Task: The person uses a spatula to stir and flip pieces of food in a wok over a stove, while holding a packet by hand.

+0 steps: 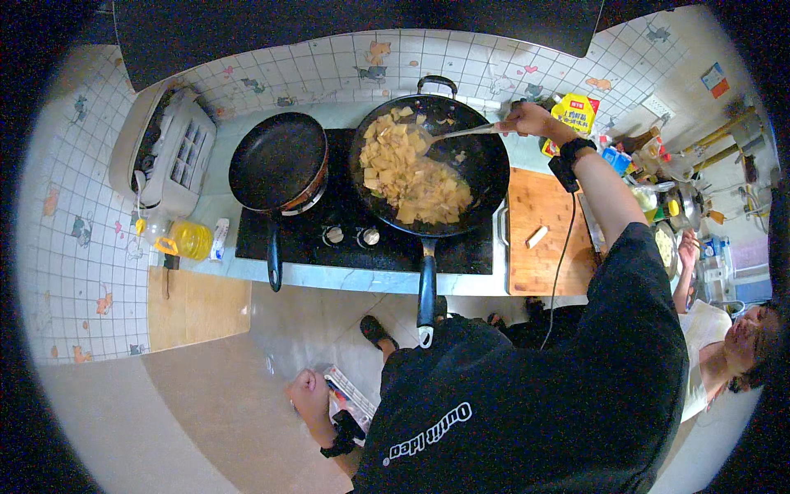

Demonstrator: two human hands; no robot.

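My right hand [528, 120] grips the handle of a metal spatula [460, 132], whose blade rests among pale yellow sliced food [410, 170] in a black wok [487, 179]. The slices lie across the wok's left and lower part, leaving dark metal bare on the right. The wok sits on the right side of a black cooktop [364, 262], its long handle [426, 296] pointing towards me. Low on my left, my left hand [310, 392] is curled into a fist away from the counter, with nothing visible in it.
A frying pan [281, 163] occupies the left burner. Farther left are an oil jug [190, 241] and dish cabinet [191, 154]. A cutting board [524, 272] bears a white piece [537, 237]. Beyond a yellow seasoning bag [574, 113], another person [703, 339] reaches towards a bowl [666, 247]. A range hood [358, 25] overhangs.
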